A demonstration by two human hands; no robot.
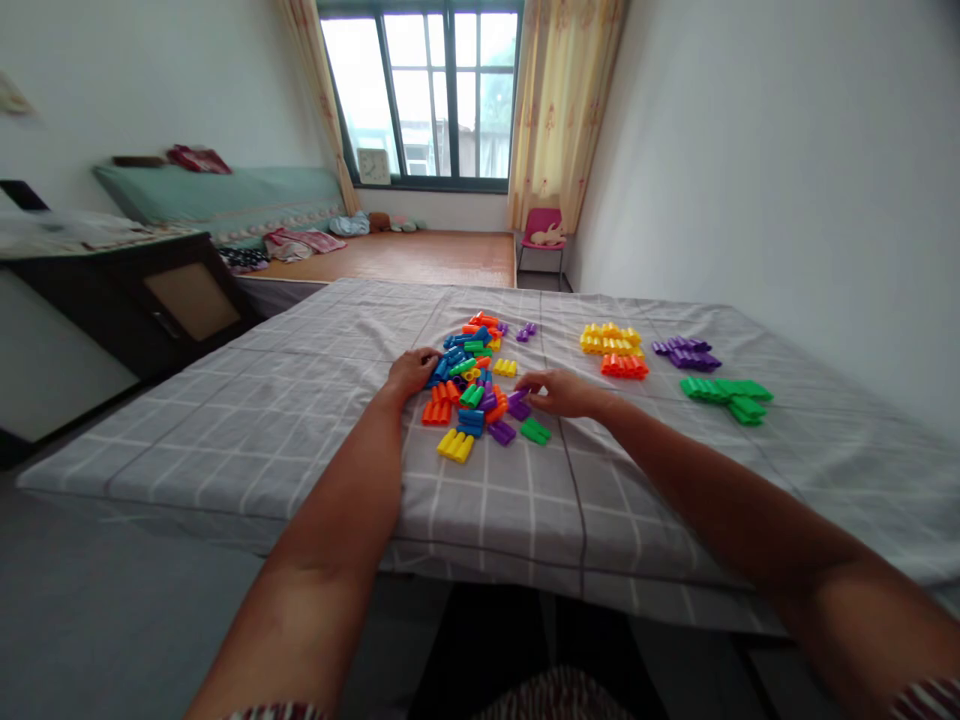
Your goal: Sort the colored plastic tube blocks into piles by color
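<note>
A mixed heap of small ribbed plastic building blocks [474, 372] in blue, orange, green, yellow and purple lies on the checked grey cloth. My left hand [409, 373] rests at the heap's left edge, fingers loosely bent against the blue blocks [441, 370] and seemingly gripping none. On the heap's right side, my right hand [561, 392] pinches a purple block [519, 404] between thumb and fingers. Near it lie a green block [535, 431] and another purple block [502, 433]. A yellow block [455, 446] lies at the heap's front.
Blocks grouped by colour lie to the right: yellow [610, 338], orange [624, 367], purple [686, 352] and green [726, 395]. The cloth-covered table [300, 400] has its front edge close to my body. A dark cabinet [150, 310] stands left; a pink chair [543, 228] stands beyond.
</note>
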